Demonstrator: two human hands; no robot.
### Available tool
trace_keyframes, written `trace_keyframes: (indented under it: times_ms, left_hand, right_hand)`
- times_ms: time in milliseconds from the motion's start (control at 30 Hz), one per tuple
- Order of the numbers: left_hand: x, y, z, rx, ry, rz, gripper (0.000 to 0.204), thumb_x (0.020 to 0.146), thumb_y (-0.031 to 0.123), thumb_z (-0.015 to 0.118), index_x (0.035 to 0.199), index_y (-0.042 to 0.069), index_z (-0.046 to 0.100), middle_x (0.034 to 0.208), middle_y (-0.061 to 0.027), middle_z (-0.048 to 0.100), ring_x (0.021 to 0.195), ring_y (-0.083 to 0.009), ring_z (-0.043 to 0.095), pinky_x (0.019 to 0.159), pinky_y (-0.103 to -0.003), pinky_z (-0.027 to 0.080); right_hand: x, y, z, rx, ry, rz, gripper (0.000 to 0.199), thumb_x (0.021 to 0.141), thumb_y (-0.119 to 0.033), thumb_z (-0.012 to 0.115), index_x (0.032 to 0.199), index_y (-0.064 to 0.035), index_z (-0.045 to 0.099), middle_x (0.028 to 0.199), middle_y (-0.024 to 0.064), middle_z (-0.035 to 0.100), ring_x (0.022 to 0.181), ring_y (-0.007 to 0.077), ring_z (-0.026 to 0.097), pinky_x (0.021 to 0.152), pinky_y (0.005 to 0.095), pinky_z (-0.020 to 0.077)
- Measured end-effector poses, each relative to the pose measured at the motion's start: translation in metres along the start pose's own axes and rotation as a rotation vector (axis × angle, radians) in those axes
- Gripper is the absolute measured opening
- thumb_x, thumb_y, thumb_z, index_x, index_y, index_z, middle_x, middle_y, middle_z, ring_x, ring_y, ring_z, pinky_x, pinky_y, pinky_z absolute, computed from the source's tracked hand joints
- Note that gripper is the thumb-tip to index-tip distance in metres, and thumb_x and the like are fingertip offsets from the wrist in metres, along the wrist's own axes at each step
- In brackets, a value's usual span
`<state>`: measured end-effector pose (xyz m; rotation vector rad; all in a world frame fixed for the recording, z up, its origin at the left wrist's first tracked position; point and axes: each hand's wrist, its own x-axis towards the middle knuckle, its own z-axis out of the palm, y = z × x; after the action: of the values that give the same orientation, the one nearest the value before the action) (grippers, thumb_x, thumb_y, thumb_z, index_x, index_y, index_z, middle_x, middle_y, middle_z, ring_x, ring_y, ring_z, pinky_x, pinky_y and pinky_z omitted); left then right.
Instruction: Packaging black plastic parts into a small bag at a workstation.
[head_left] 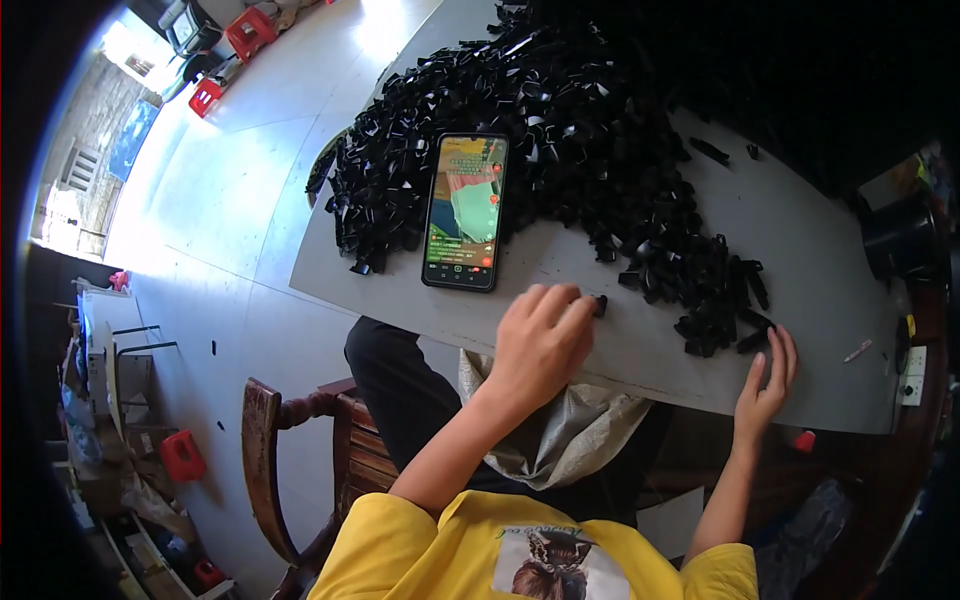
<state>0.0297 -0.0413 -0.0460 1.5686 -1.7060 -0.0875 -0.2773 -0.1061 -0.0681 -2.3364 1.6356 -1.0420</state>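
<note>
A large heap of small glossy black plastic pieces [560, 130] covers much of the grey tabletop [400, 300]. My left hand [545, 335] is at the table's near edge with its fingers curled together, and a small black plastic piece [600, 305] shows at its fingertips. Farther right, my right hand [768, 385] lies with fingers stretched out and the thumb apart. Its fingertips touch a black piece [755, 340] at the heap's near right end. A phone [465, 210] with a lit, colourful screen rests against the heap's near side, beyond my left hand.
An open woven sack [560, 440] hangs over my lap under the table edge. To the left stands a wooden chair [265, 450]. Red plastic stools [250, 35] are on the floor far left. A black bucket [900, 235] and a power socket [912, 375] sit at the right.
</note>
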Motion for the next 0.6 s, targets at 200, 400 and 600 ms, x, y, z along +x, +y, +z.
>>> trace_keyframes:
  times_ms: [200,400,600]
  left_hand:
    - [-0.005,-0.052,-0.048,0.218,0.291,-0.200,0.033,0.070,-0.005,0.046,0.098,0.006,0.061,0.095,-0.0069,0.065,0.101,-0.0275,0.054,0.099,-0.042,0.030]
    - [-0.004,-0.097,-0.045,0.041,0.414,-0.210,0.034,0.078,-0.002,0.042,0.109,0.006,0.053,0.119,-0.0096,0.063,0.111,-0.0261,0.052,0.106,-0.044,0.023]
    - [-0.009,-0.094,-0.043,-0.136,0.517,-0.219,0.034,0.075,-0.005,0.041,0.107,0.000,0.052,0.117,-0.0173,0.061,0.109,-0.0287,0.052,0.101,-0.041,0.031]
  right_hand:
    - [-0.002,0.005,0.001,-0.135,0.086,-0.008,0.028,0.094,-0.009,0.050,0.119,0.0016,0.059,0.127,0.0156,0.054,0.120,0.0311,0.050,0.102,0.0407,0.0374]
    - [-0.004,0.008,0.008,-0.162,0.093,0.026,0.029,0.095,-0.012,0.051,0.120,-0.0012,0.059,0.127,0.0153,0.053,0.119,0.0319,0.050,0.102,0.0414,0.0374]
    - [-0.003,0.007,0.008,-0.160,0.112,0.044,0.030,0.095,-0.013,0.051,0.121,-0.0006,0.057,0.125,0.0163,0.054,0.117,0.0323,0.052,0.100,0.0403,0.0393]
